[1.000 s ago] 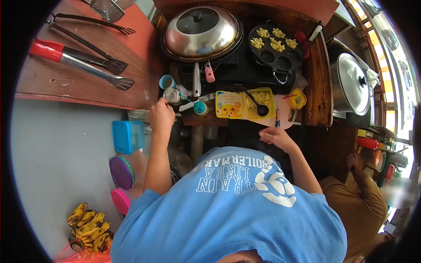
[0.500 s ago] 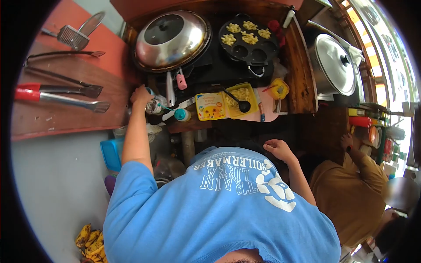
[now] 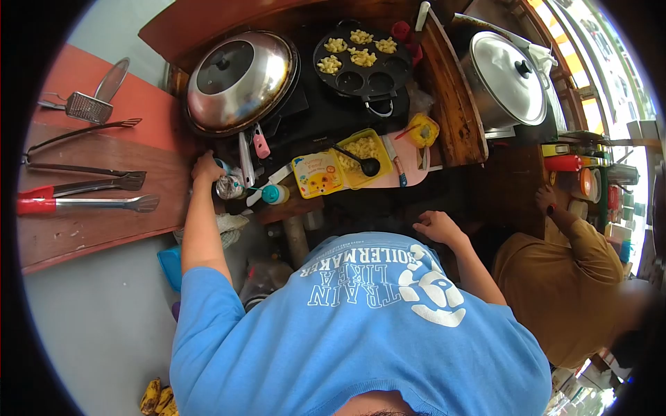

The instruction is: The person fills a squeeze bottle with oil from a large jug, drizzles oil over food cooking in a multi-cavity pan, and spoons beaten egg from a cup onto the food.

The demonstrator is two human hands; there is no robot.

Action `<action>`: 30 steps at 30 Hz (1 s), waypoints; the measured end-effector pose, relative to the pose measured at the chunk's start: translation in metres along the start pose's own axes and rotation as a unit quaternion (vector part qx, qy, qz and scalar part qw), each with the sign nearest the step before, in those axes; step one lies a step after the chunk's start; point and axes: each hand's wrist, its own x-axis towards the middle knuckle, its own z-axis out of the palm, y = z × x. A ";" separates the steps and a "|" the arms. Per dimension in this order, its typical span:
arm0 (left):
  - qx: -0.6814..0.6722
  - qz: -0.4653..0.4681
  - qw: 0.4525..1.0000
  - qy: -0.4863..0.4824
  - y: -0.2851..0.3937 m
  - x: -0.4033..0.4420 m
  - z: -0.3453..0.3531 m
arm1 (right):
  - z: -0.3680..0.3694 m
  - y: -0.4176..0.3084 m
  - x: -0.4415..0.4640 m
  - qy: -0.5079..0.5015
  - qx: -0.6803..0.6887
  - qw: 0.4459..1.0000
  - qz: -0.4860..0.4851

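Black stove (image 3: 313, 123), left hand (image 3: 206, 168) outstretched, apparently against cup (image 3: 222, 166).

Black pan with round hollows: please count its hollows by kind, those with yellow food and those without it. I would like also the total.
Hollows with yellow food: 5
Hollows without yellow food: 2
Total in the black pan: 7

A jar (image 3: 229, 187) and a teal-capped bottle (image 3: 275, 194) are positioned near the front-left corner of the worktop (image 3: 290, 209), a pink board (image 3: 414, 177) at its front edge, a black stove (image 3: 313, 123) behind.
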 end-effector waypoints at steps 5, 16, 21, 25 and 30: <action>-0.025 0.019 0.999 0.034 -0.006 0.002 0.007 | -0.007 -0.002 0.007 0.011 -0.025 1.000 -0.003; -0.035 0.046 0.994 0.091 -0.007 -0.013 0.005 | 0.001 -0.002 0.010 0.020 -0.058 0.997 -0.048; -0.046 0.041 0.990 0.127 0.012 -0.059 -0.032 | 0.003 -0.005 0.014 0.022 -0.053 0.998 -0.030; -0.023 0.057 0.985 0.163 0.023 -0.102 -0.055 | -0.003 -0.019 0.017 0.011 -0.064 0.998 -0.019; -0.034 0.058 0.978 0.200 0.032 -0.174 -0.098 | -0.027 -0.051 0.016 0.009 -0.086 0.993 -0.078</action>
